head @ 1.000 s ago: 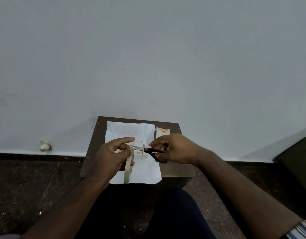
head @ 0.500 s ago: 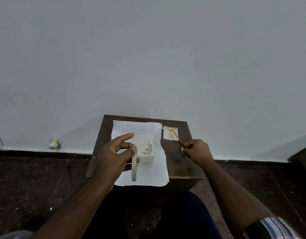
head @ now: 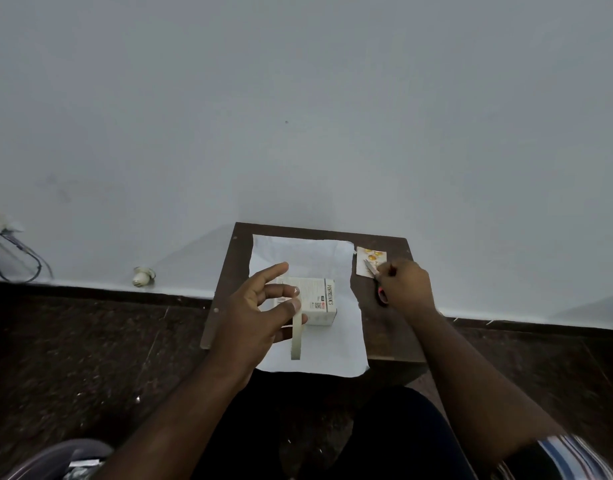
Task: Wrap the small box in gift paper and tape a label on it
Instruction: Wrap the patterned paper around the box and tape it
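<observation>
— While I'm watching from here, what is the left grip doing?
— I'm seeing it pinching the tape roll above the white paper, beside the small box sitting on the tabletop.
— And right?
— The right grip is clutching the scissors, tips lying over the label.

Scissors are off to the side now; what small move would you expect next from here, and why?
Probably the right hand lets go of the scissors by the label; the left hand holds the tape roll and the box sits unwrapped on the gift paper.
</observation>
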Action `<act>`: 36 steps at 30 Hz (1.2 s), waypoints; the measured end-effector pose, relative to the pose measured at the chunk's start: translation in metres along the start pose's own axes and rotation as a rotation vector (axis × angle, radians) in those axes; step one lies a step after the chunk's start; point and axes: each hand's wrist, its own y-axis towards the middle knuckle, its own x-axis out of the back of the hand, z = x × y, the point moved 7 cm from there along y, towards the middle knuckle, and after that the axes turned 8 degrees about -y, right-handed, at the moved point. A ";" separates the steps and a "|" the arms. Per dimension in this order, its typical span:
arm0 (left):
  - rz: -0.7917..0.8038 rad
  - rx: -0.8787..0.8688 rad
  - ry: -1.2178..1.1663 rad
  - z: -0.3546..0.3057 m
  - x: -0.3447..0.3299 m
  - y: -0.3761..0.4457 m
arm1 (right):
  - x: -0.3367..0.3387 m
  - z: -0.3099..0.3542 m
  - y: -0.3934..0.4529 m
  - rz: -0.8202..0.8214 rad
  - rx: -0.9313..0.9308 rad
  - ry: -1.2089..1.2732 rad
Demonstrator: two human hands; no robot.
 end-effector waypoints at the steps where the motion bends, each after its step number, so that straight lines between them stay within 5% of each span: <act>1: 0.003 0.000 0.000 0.000 0.000 0.000 | 0.008 0.015 -0.015 0.002 0.016 0.225; 4: 0.007 -0.010 0.012 0.000 -0.002 0.000 | 0.017 0.075 -0.066 0.210 0.210 0.646; 7: 0.016 -0.049 0.089 -0.005 -0.005 -0.004 | 0.021 0.112 -0.096 0.243 0.436 0.487; 11: 0.044 -0.093 0.112 -0.011 -0.009 -0.010 | 0.025 0.127 -0.105 0.240 0.482 0.347; 22: -0.007 -0.164 0.216 -0.015 -0.006 -0.012 | 0.031 0.127 -0.118 0.147 0.393 0.443; 28: -0.074 -0.049 0.149 -0.005 0.002 -0.006 | 0.017 0.120 -0.123 0.185 0.266 0.666; 36: -0.153 0.028 -0.017 0.005 0.011 -0.001 | -0.013 0.105 -0.130 0.272 -0.103 1.030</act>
